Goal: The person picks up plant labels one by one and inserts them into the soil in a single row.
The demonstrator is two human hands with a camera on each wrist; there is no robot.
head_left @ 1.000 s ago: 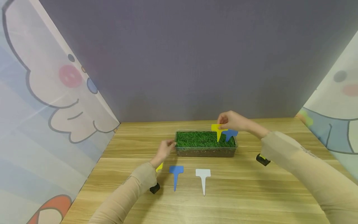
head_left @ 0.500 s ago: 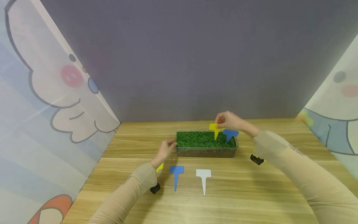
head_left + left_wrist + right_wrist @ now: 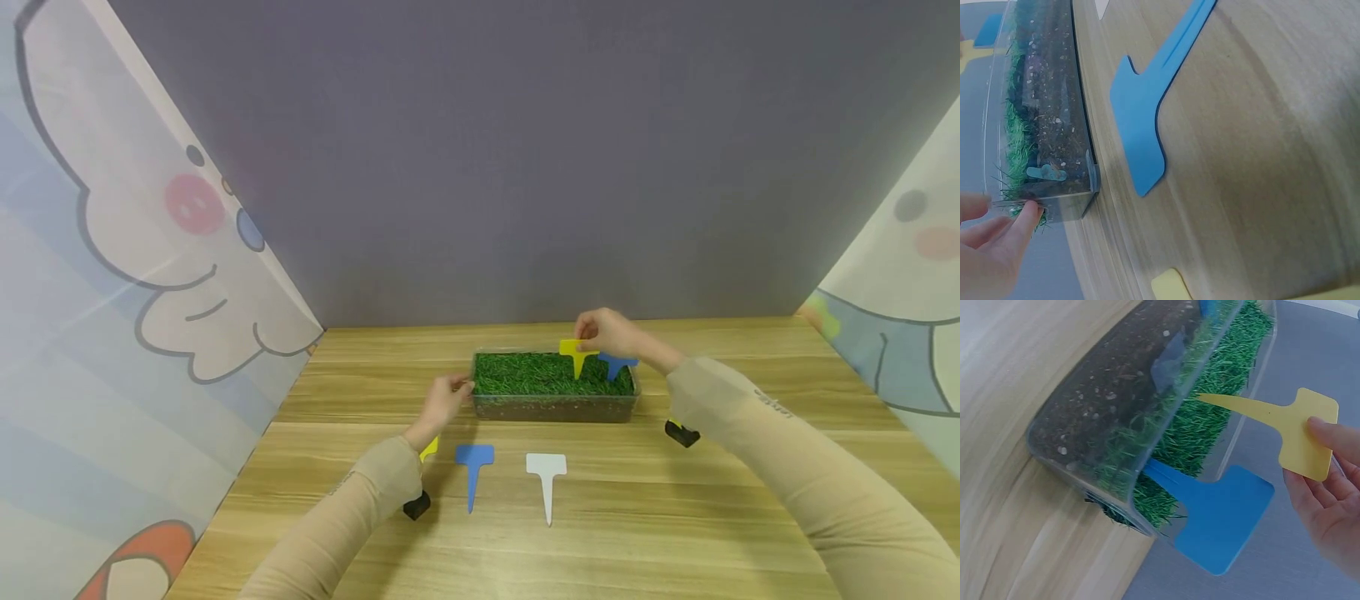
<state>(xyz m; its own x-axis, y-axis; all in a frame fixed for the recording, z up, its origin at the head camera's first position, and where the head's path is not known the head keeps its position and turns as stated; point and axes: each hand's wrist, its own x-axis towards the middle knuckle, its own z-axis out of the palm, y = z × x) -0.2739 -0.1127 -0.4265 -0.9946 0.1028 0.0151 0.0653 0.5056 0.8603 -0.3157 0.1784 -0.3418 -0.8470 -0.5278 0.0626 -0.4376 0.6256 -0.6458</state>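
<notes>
A clear planter box (image 3: 555, 408) of artificial grass over soil stands on the table. My left hand (image 3: 444, 400) holds its left end, fingertips at the rim; in the left wrist view a finger (image 3: 1019, 228) touches the end wall. My right hand (image 3: 611, 333) pinches the head of a yellow T-shaped plant label (image 3: 577, 354). The label's pointed stem (image 3: 1241, 405) reaches down to the grass; whether its tip is in the soil is hidden. Just right of it, a blue plant label (image 3: 1225, 515) stands tilted in the grass near the box's right end.
In front of the box, a blue plant label (image 3: 474, 467) and a white plant label (image 3: 546, 475) lie flat on the wooden table (image 3: 637, 517). Partly under the left forearm lies another yellow label (image 3: 429, 450). A grey panel (image 3: 525, 167) rises behind.
My right hand shifts slightly left along the box with the yellow label, then lowers it toward the grass. The left hand stays at the box's left end.
</notes>
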